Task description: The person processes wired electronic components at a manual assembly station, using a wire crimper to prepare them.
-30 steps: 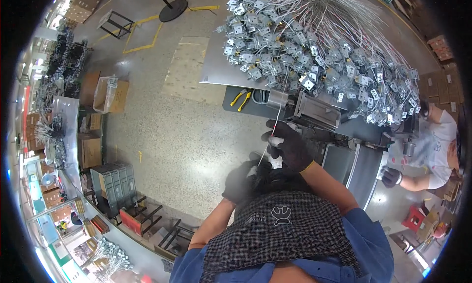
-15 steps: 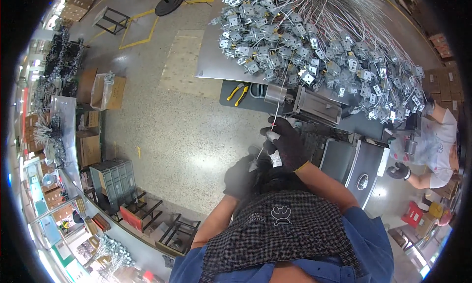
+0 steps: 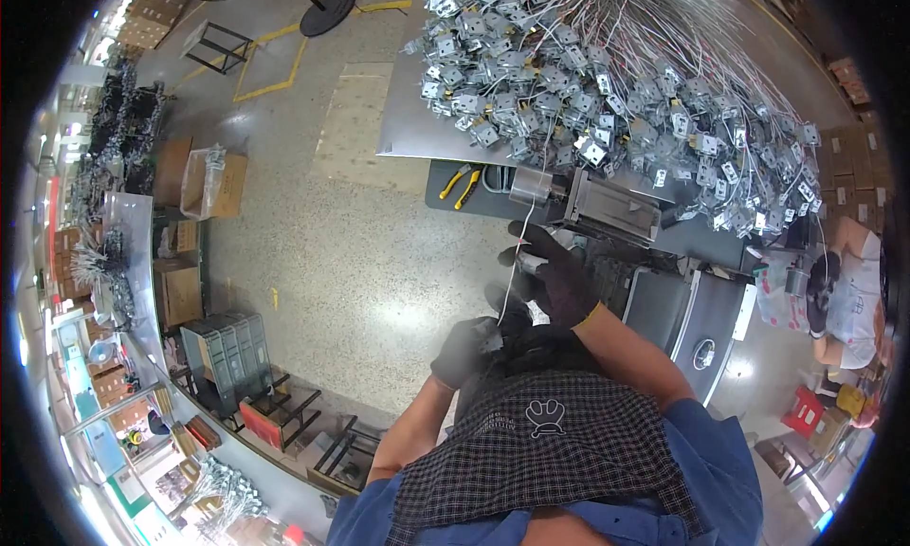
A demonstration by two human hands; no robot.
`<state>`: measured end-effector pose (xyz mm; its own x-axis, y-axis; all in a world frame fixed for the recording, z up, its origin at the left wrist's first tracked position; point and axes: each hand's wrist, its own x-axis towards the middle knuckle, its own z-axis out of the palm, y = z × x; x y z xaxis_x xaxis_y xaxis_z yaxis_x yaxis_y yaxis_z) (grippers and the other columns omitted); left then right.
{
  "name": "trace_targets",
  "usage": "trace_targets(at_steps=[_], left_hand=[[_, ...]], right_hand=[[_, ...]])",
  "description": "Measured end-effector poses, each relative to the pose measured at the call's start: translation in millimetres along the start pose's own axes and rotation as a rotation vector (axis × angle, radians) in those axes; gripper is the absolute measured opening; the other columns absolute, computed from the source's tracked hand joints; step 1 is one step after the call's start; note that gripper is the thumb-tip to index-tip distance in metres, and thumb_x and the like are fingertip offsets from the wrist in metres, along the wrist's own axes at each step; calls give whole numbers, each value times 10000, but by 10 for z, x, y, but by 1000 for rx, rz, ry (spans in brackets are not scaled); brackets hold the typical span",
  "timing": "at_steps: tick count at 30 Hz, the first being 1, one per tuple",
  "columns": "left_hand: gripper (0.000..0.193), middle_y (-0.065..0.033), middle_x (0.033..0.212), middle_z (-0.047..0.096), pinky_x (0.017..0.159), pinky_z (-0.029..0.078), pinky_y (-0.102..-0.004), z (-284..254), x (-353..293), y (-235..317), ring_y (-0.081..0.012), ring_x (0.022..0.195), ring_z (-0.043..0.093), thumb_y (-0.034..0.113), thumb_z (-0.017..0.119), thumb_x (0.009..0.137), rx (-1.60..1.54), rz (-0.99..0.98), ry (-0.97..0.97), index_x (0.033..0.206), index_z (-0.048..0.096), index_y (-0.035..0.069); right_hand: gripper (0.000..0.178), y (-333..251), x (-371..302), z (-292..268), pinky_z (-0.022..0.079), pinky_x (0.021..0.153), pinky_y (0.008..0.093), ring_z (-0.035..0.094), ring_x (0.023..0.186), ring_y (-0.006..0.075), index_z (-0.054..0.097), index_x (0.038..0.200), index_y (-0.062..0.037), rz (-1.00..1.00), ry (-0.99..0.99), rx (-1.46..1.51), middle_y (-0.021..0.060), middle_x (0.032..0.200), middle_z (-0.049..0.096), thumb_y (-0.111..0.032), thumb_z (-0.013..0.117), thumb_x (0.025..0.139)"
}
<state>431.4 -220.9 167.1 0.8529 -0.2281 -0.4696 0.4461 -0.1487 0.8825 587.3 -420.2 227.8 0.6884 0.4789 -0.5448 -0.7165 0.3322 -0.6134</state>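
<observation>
A thin white wire (image 3: pixel 518 262) runs down from the pile's near edge, past a metal cylinder, to my hands. My right hand (image 3: pixel 559 279), in a dark glove, is closed on the wire partway along it, the index finger reaching forward. My left hand (image 3: pixel 463 351), in a grey glove and somewhat blurred, is closed at the wire's lower end, close to my lap. A small greyish piece shows at its fingertips; its kind I cannot make out. Beyond my hands lies a big pile of metal brackets with wires (image 3: pixel 531 77) on a table.
Yellow-handled pliers (image 3: pixel 460 186) lie on a dark shelf beside the metal cylinder (image 3: pixel 531 184) and a grey metal vise-like block (image 3: pixel 614 208). At the far right a co-worker's gloved hand (image 3: pixel 821 285) is near another cylinder. A crate (image 3: pixel 226 356) and cartons (image 3: pixel 213 184) stand left.
My left hand has drawn slightly down and the wire between my hands is straighter. The right hand has shifted a little right. The co-worker's hand has moved up toward the cylinder.
</observation>
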Motion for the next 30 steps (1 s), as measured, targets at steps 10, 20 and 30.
trace_targets(at_steps=[10, 20, 30], left_hand=[[439, -102, 1150, 744, 904, 557, -314, -34, -34, -279, -193, 1012, 704, 103, 745, 800, -428, -51, -125, 1223, 692, -2], [403, -98, 1141, 741, 904, 561, -316, -26, -35, -177, -191, 1000, 703, 86, 738, 812, -337, 0, -93, 1203, 687, -3], [492, -154, 1375, 628, 951, 560, -393, -27, 547, -316, -240, 1087, 690, 212, 633, 984, 608, 182, 36, 1434, 529, 41]], right_hand=[[348, 57, 88, -50, 511, 632, 277, 625, 754, 128, 574, 1313, -76, 10, -35, 28, 88, 1081, 696, -112, 584, 967], [209, 180, -21, -10, 543, 748, 312, 668, 907, 150, 600, 1172, -47, -242, 159, -380, 91, 1066, 708, -98, 623, 971], [263, 294, -327, -236, 509, 754, 302, 596, 808, 134, 634, 1235, -12, -512, -40, -779, 52, 942, 654, -176, 507, 1074]])
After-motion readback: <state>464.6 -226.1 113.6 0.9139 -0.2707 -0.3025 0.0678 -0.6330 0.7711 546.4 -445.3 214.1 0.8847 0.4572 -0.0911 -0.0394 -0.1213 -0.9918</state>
